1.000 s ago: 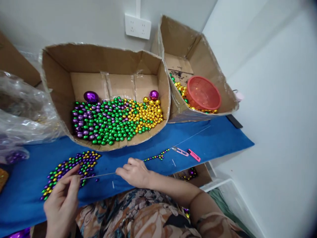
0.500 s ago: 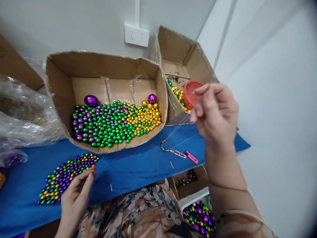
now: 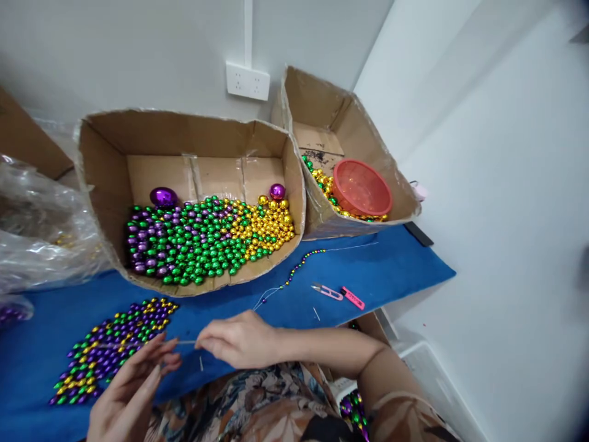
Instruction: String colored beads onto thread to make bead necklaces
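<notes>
My right hand (image 3: 242, 339) pinches one end of a thin, needle-like rod (image 3: 186, 342) above the blue cloth. The rod runs left past the fingers of my left hand (image 3: 133, 387), toward the loose small beads (image 3: 117, 344) in purple, green and gold. Thumb and fingers of my left hand are apart, beside those beads. A thread strung with small beads (image 3: 299, 265) lies across the cloth, its near end leading toward my right hand. Pink thread snips (image 3: 327, 292) and a small pink object with a black end (image 3: 353, 298) lie right of it.
A cardboard box (image 3: 202, 126) of larger beads stands at the back, with a second box (image 3: 294, 92) holding beads and a red bowl (image 3: 363, 189) to its right. Clear plastic bags (image 3: 46, 233) crowd the left. The blue cloth (image 3: 391, 264) ends at the right.
My right hand has come down and left from high on the right to beside my left hand. The bead string now lies stretched out. My left hand's fingers have spread.
</notes>
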The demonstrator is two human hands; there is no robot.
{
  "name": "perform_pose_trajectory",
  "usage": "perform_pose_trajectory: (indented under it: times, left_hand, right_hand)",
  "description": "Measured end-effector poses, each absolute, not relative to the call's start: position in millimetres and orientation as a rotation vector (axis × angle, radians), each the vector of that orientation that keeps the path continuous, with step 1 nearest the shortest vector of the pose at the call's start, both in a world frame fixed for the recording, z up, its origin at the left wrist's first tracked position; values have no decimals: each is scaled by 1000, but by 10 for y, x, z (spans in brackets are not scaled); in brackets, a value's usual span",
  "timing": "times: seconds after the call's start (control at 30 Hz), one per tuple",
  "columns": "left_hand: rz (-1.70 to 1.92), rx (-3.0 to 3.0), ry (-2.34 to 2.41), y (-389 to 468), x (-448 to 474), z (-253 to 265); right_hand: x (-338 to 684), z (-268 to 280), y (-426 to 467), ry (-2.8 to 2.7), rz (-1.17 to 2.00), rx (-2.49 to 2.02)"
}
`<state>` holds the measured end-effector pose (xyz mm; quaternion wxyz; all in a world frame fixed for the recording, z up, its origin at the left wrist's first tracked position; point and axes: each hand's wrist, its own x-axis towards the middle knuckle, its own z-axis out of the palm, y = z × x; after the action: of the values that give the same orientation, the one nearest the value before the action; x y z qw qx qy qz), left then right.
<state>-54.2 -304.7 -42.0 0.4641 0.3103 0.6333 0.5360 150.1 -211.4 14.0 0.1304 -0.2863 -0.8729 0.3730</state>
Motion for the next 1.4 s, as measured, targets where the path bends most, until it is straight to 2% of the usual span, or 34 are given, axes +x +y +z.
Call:
perform_pose_trajectory:
  times: [0.13,0.23,0.33,0.4,0.53,0.67,0.77,0.93,1.13,1.4]
  left_hand:
    - [1319,450,1422,-3034,-561,-424]
    - [1364,303,1457,-3027,-518,-505]
    - [1368,283,1429,-3077,-404,-563]
    - [1326,334,1397,-3113,-341,-594]
    - [1271,750,1629,-3224,-430,-700]
    - [1094,1656,1917,-3397,-690,-805]
    - [968,1986,1938,-3413,-792,-821]
    - [913,2062,2049,-3295,-766,-750]
    - [583,2287,2065,-3173,-736,-810]
    - [737,2106,2275,-3078,-805,-853]
  right_hand:
    - [1452,-282,-2254,-2828,959,-1017]
    - [1480,-360,-2262,-2980,850,-891]
    - [1448,-413,-2258,-2906,746,-792]
    - [1388,-493,-2265,-2780,786,-722]
    - [1288,-708,-2265,-2632,909,-542]
    - [1282,-836,-2198,-2681,763,-560]
    - [1286,-853,-2140,-2746,675,-604]
    - [1295,-866,-2061,-2762,564,-779]
    - [1271,-913,-1994,-2703,650,-941]
    - [1144,-878,-1903,-2860,587,-1004]
